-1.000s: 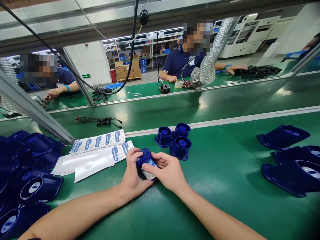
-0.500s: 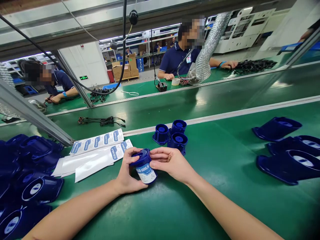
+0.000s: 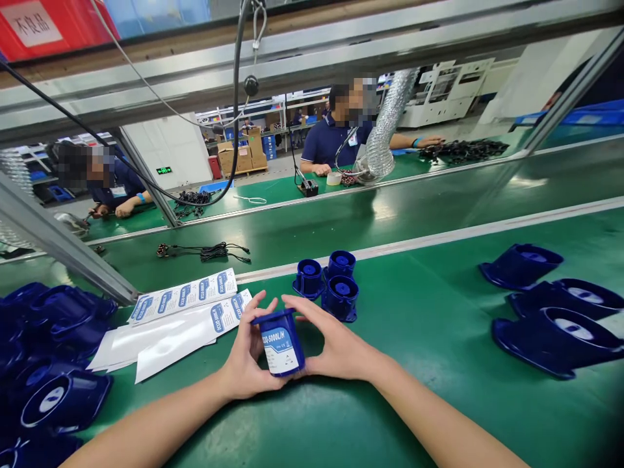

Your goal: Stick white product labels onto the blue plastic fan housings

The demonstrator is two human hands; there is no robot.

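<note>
A blue plastic pump housing (image 3: 298,341) stands between my hands over the green table, a white and blue label (image 3: 281,351) on its side facing me. My left hand (image 3: 246,357) grips it from the left, thumb at the bottom and fingers at the upper rim. From the right, my right hand (image 3: 336,341) holds it too, fingers along the top edge and thumb low. Left of my hands lie label sheets (image 3: 185,296); the nearer strip (image 3: 175,341) is mostly bare backing with labels at its right end. The housing's far side is hidden.
Several blue housings (image 3: 63,393) are heaped at the left. Three small ones (image 3: 340,289) stand beyond my hands, and more (image 3: 560,338) lie at the right. A black cable bundle (image 3: 214,251) lies past the white strip. Two co-workers (image 3: 336,140) sit across the line.
The housing has been turned more upright, its label now squarer to me. My right hand's thumb has moved from the label to the bottom edge. The view has tilted up slightly.
</note>
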